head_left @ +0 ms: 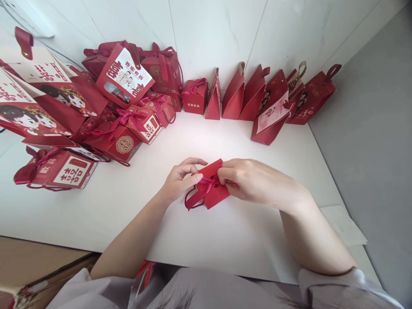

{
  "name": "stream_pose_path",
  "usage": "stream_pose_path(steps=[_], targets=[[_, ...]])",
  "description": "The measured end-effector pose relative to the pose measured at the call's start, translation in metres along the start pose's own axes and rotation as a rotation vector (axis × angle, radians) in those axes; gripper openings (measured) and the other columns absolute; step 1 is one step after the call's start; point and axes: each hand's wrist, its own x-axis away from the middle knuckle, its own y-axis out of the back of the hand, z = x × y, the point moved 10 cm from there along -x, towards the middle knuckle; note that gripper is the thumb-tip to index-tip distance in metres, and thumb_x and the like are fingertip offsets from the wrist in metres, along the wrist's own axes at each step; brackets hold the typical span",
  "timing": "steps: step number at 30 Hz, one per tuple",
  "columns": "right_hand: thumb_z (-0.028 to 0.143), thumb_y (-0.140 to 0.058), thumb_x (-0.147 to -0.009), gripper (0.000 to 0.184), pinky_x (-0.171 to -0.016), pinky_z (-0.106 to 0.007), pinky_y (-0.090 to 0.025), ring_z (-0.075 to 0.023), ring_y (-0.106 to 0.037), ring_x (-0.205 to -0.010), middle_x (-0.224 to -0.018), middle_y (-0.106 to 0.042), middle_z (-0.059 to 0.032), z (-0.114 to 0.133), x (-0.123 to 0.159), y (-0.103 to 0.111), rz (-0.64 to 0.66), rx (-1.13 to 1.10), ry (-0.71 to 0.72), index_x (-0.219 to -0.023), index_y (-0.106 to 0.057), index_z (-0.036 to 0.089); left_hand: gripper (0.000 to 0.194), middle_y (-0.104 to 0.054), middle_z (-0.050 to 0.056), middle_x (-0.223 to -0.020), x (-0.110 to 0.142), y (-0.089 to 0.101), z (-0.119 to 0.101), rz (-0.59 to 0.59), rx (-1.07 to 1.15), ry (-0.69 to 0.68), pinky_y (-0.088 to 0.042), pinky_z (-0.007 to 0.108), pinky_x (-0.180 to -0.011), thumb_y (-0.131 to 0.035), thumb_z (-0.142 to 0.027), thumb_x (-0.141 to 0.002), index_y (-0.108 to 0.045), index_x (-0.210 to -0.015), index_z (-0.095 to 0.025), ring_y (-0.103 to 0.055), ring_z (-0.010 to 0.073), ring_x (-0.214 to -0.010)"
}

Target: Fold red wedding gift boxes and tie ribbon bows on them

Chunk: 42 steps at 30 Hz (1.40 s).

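Observation:
A small red gift box [217, 198] sits on the white table in front of me, its top cut with dark openings. A crimson ribbon [197, 198] is tied across the top, with one tail hanging toward the near left. Beside that tail, a twisted dark-red cord handle [186, 198] loops out. My left hand [182, 179] is at the box's left side, thumb pressing the ribbon near the knot, index finger bent over the far edge. From the right, my right hand [240, 175] pinches the ribbon at the box's top; its fingertips are partly hidden.
Finished-looking red boxes with bows [120, 141] crowd the left. Upright red bags [233, 96] line the tiled wall, and one with a pink label [270, 120] stands forward of them. A grey panel [370, 128] bounds the right; a cardboard box [38, 266] is at lower left.

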Motion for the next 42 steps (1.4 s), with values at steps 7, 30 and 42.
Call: stream_pose_path(steps=[7,30,42], targets=[[0.004,-0.044,-0.086,0.023,-0.057,-0.029,-0.025,-0.0134,-0.041,-0.059,-0.07,-0.053,-0.0001,0.0,-0.001,-0.006,0.027,-0.047,-0.01,-0.07,-0.047,0.02,0.034,-0.062,0.01,-0.119,0.001,0.003,-0.002,-0.09,-0.027,-0.023,-0.05,0.037,-0.085,-0.07,-0.037,-0.079,-0.056,-0.058,-0.016,-0.062,0.023,-0.097],[0.025,-0.056,-0.093,0.01,-0.054,-0.027,-0.032,-0.0112,-0.048,-0.054,-0.066,-0.061,0.0033,-0.02,0.0,-0.005,0.086,-0.183,-0.18,-0.086,-0.063,0.023,0.041,-0.061,0.008,-0.12,0.0,0.023,-0.006,-0.062,-0.011,-0.054,-0.05,0.029,-0.08,-0.074,-0.036,-0.082,-0.048,-0.06,-0.013,-0.062,0.0192,-0.099],[0.009,-0.058,-0.091,0.019,-0.077,-0.025,-0.048,-0.0125,-0.066,-0.082,-0.095,-0.072,-0.0006,-0.001,0.0,0.01,0.041,-0.353,0.114,-0.093,-0.072,0.021,0.044,-0.063,0.007,-0.116,0.0,0.022,-0.004,-0.067,0.06,-0.053,-0.049,0.032,-0.081,-0.071,-0.037,-0.085,-0.048,-0.057,-0.013,-0.062,0.0193,-0.097]])
